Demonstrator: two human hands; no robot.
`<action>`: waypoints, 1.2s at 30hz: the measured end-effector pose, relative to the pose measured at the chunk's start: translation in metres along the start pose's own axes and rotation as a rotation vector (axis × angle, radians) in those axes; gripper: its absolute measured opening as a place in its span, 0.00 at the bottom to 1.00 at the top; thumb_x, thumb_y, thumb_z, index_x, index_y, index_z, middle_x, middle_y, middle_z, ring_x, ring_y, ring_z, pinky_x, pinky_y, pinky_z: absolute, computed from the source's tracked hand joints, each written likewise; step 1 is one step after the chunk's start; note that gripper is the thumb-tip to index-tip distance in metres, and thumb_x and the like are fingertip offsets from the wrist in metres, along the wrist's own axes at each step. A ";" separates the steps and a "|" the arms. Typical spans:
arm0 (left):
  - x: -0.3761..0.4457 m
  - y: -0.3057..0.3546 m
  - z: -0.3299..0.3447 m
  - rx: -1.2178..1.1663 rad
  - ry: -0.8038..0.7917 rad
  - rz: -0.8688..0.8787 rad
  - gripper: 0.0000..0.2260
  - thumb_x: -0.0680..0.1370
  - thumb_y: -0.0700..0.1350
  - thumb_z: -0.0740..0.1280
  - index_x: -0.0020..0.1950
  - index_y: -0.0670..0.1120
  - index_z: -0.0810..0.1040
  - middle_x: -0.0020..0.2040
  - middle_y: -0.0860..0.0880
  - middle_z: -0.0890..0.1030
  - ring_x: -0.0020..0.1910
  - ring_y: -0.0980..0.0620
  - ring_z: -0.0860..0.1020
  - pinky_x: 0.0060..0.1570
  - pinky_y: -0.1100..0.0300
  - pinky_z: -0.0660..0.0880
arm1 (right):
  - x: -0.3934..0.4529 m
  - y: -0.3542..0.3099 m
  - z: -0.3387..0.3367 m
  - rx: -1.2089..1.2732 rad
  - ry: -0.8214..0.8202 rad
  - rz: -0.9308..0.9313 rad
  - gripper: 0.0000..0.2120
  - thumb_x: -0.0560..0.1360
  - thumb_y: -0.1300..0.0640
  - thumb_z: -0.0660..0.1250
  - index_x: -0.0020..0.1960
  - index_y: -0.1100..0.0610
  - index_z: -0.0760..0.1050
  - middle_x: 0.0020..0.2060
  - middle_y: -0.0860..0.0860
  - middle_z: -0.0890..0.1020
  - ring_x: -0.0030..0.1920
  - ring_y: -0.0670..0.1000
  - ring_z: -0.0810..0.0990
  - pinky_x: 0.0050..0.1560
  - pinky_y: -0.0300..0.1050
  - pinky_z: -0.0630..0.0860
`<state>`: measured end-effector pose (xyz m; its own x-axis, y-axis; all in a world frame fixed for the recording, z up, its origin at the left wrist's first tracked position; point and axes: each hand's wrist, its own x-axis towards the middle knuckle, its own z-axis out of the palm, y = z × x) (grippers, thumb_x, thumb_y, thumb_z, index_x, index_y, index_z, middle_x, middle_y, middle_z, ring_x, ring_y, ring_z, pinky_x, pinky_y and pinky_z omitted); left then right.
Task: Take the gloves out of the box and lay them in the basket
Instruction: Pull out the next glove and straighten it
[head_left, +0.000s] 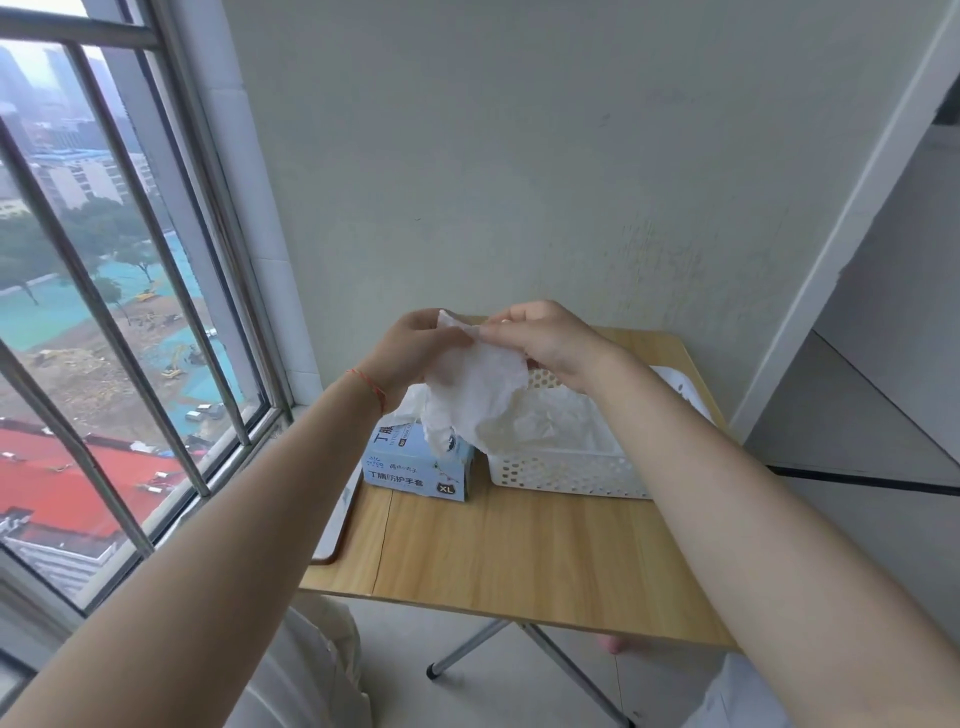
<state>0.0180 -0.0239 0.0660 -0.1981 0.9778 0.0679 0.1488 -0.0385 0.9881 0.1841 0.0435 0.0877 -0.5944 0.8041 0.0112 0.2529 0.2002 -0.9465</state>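
- Your forearms are reaching in from the near edge, meeting high over the far part of the table (519, 561), so you are working well above the surface; I would say lowering a little before releasing is going to help the glove land flat.
- Along the wooden table, the box and basket are sitting side by side at the far end, box to the left, basket to the right, almost touching.
- Over on the right, the white perforated basket (561, 470) is already holding a pale layer of gloves; you are wanting to lay the new one on top of that pile, not bunched against a wall.
- Hanging between your hands, the white glove (478, 395) is drooping crumpled over the gap between box and basket, its lower end dangling in front of the box top.
- Left of the basket, the blue glove box (421, 467) is showing more white material poking from its opening; watch that the dangling end is not snagging it.
- Your left hand (415, 348) is pinching the glove's upper edge, with a red string around the wrist.
- Your right hand (545, 338) is pinching the same edge just beside it, so the hands are close together; I judge that drawing them apart is going to spread the glove before you carry it right.
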 end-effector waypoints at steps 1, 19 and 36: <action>0.000 -0.002 -0.002 0.003 0.010 -0.003 0.08 0.76 0.41 0.70 0.53 0.38 0.82 0.46 0.44 0.81 0.44 0.48 0.78 0.46 0.54 0.75 | 0.000 0.001 -0.001 -0.007 -0.012 0.000 0.11 0.73 0.53 0.74 0.50 0.58 0.79 0.37 0.47 0.82 0.34 0.44 0.80 0.34 0.36 0.73; -0.006 -0.009 -0.031 -0.068 -0.175 -0.018 0.27 0.71 0.60 0.74 0.55 0.38 0.81 0.47 0.43 0.80 0.45 0.45 0.78 0.46 0.52 0.74 | 0.006 -0.017 0.008 -0.093 -0.067 -0.076 0.18 0.75 0.46 0.70 0.50 0.63 0.80 0.43 0.56 0.84 0.43 0.54 0.82 0.48 0.50 0.76; -0.015 -0.043 -0.039 -0.065 -0.293 -0.175 0.19 0.71 0.45 0.73 0.58 0.38 0.80 0.55 0.40 0.83 0.54 0.41 0.82 0.57 0.49 0.77 | 0.019 -0.030 0.026 -0.378 0.252 -0.166 0.06 0.72 0.57 0.64 0.39 0.59 0.75 0.29 0.46 0.69 0.30 0.47 0.66 0.31 0.39 0.64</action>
<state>-0.0231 -0.0447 0.0274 0.0731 0.9880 -0.1362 0.0728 0.1310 0.9887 0.1454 0.0389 0.1078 -0.4583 0.8454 0.2743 0.4579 0.4891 -0.7424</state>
